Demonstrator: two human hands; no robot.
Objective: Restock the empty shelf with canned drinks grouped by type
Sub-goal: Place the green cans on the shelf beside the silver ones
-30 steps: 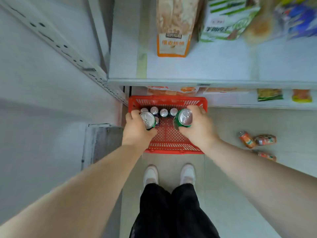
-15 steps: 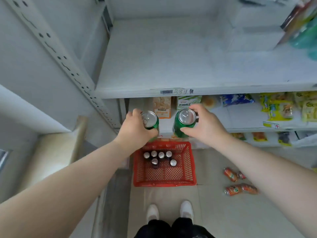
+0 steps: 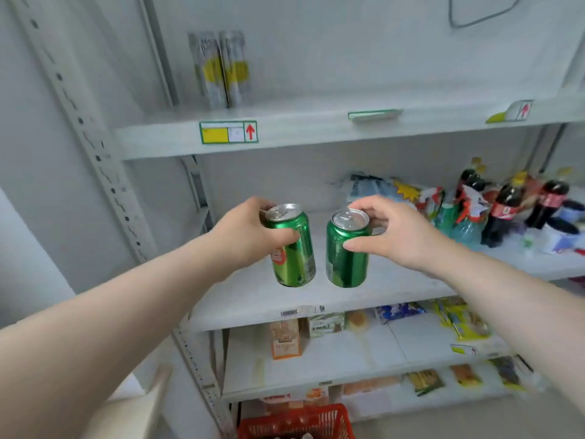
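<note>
Between the left hand [image 3: 250, 236] and right hand [image 3: 402, 232], each clamped on a green can [image 3: 346, 251], the tilted left can [image 3: 292, 248] could be toppled once released.

Shop: price-tagged shelves [image 3: 316, 132], packaged goods [image 3: 286, 339]

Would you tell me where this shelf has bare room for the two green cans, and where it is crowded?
The middle shelf is bare from the left upright across to the snack packets, front to back. Its right end is crowded with cola bottles and packets.
</note>
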